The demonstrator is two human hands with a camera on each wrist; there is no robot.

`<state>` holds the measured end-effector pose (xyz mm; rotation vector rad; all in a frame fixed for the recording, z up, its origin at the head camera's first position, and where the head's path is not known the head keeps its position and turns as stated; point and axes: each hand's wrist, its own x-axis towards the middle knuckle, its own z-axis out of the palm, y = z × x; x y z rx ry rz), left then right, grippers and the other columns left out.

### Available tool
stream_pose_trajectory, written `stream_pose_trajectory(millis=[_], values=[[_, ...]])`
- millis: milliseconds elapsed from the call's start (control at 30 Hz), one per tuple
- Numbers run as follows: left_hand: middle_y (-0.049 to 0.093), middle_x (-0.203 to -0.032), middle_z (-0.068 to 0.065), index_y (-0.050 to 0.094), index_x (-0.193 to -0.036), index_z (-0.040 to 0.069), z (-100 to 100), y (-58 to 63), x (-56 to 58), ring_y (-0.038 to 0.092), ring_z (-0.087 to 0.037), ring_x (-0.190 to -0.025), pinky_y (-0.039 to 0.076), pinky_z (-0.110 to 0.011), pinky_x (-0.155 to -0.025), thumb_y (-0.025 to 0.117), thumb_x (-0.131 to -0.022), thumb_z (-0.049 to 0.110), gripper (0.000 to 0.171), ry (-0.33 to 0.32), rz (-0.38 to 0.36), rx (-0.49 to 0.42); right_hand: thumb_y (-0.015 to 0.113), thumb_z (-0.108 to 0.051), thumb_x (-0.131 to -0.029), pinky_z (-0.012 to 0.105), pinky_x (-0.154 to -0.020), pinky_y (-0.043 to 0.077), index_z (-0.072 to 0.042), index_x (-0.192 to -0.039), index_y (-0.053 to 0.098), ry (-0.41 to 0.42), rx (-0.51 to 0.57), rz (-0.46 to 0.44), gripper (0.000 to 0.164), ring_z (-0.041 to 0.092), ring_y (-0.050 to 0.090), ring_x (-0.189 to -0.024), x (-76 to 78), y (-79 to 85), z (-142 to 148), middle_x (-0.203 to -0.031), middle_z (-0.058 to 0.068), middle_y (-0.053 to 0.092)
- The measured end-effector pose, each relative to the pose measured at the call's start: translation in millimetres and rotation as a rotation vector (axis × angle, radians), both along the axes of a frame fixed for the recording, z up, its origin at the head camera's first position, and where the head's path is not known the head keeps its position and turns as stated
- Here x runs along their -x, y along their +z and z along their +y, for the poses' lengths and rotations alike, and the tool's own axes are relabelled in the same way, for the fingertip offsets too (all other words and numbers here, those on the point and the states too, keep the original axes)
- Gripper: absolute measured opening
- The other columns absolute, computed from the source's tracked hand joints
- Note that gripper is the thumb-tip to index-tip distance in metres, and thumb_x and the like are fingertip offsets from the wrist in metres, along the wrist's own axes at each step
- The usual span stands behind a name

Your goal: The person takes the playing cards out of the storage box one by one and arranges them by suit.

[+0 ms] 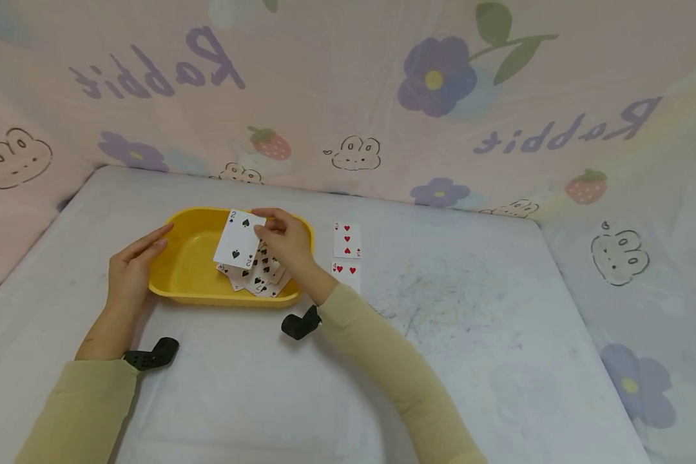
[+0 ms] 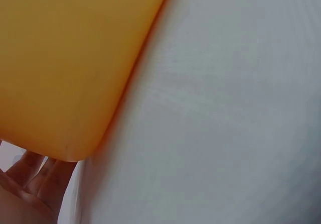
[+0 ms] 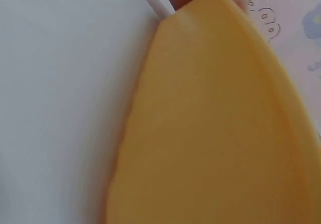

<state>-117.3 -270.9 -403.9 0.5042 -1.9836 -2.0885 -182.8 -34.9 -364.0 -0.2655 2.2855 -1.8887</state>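
In the head view my right hand (image 1: 287, 241) pinches a two of spades playing card (image 1: 238, 240) by its right edge, thumb on its face. The card is held face up over a yellow plastic basin (image 1: 176, 270). Beneath it, a loose pile of black-suited cards (image 1: 261, 280) lies in the basin's right half. My left hand (image 1: 130, 267) rests against the basin's left end, fingers extended along the rim. Its fingers (image 2: 50, 184) show behind the basin's corner in the left wrist view. The basin's side hides most of the right hand in the right wrist view.
Right of the basin, a three of hearts (image 1: 347, 241) lies on the white-covered table (image 1: 470, 309). Just nearer is another hearts card (image 1: 348, 274), partly covered by the right forearm. A printed fabric backdrop (image 1: 325, 96) rises behind the table's far edge.
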Motion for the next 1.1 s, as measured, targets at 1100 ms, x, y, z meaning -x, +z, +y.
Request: stream_pose_trajectory(millis=[1100], values=[[0.064, -0.114, 0.028, 0.062, -0.129, 0.021, -1.7, 0.2, -0.9, 0.034, 0.001, -0.137, 0.023, -0.006, -0.109, 0.06, -0.095, 0.026, 0.035, -0.017, -0.019, -0.042, 0.053, -0.007, -0.092, 0.023, -0.068, 0.035, -0.009, -0.126, 0.061, -0.225, -0.165, 0.043, 0.035, 0.014, 0.042, -0.083, 43.7, -3.2, 118.2, -0.092, 0.003, 0.048]])
